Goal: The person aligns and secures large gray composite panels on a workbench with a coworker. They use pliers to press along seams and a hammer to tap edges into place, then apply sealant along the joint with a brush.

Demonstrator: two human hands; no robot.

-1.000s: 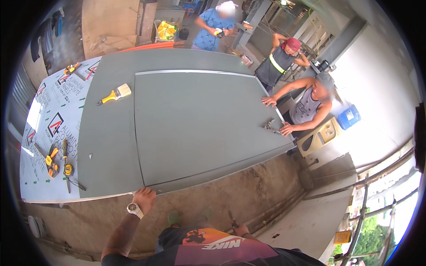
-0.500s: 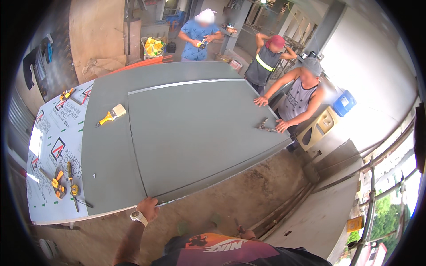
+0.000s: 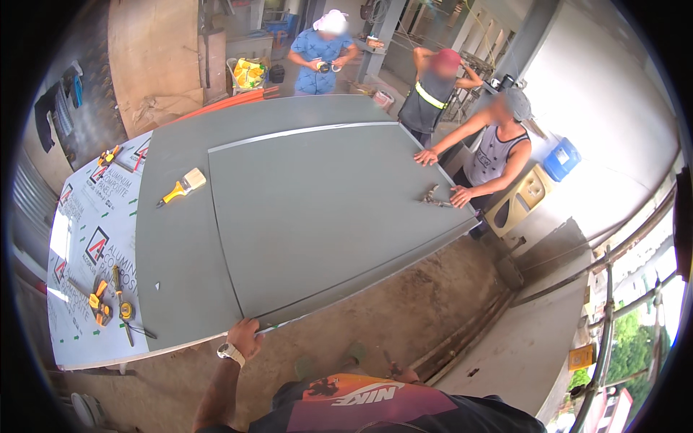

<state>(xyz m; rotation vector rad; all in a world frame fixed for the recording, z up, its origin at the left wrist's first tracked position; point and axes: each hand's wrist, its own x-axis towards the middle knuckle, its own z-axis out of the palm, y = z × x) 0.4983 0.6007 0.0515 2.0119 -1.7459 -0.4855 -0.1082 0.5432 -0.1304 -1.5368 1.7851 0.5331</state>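
Grey panel (image 3: 328,216) already lies on the larger sheet (image 3: 170,252), brush (image 3: 183,187) untouched. Your left hand (image 3: 245,338) is partly curled at the near edge; your right hand's (image 3: 408,375) grip is unclear.

A tall brown plywood sheet (image 3: 162,58) stands upright. Dark clothing (image 3: 45,124) hangs to the left of the plywood sheet, and corrugated sheeting (image 3: 35,184) shows lower to its left. Just to its right are orange bars (image 3: 229,101) and a yellow bag (image 3: 249,74), then a grey column (image 3: 382,40) farther along. Well to the right of the plywood sheet, a blue jug (image 3: 561,159) stands beside a beige container (image 3: 520,202).
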